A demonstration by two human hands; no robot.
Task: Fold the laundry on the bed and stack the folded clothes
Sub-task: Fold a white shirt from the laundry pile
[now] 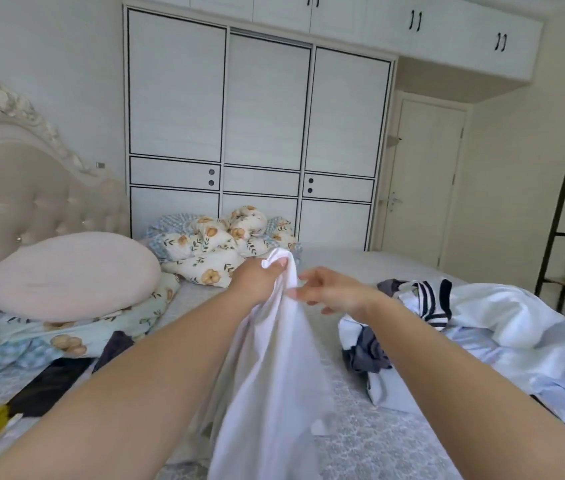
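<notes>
Seen from a person's own eye level, two bare forearms reach out over a bed [360,427] covered in a pale grey patterned sheet. The left hand [257,278] is held up with its fingers curled round the bunched top of a white garment [274,375], gripping it tightly. The cloth is plain white, thin and soft (no print or trim shows), and it hangs down from the fist in long loose folds toward the bottom of the view, between the two arms and above the sheet. The right hand [329,289] is just beside the garment, fingers relaxed and spread, with fingertips at the edge of the cloth; whether they pinch it cannot be told. To the right lies a heap of unfolded laundry [447,317]: white pieces, a dark grey one, and one with dark stripes. To the left, dark clothes [66,372] lie flat near a round pink pillow [73,275]. A flowered quilt [225,244] is bundled at the far side, before a white wardrobe [257,133].
</notes>
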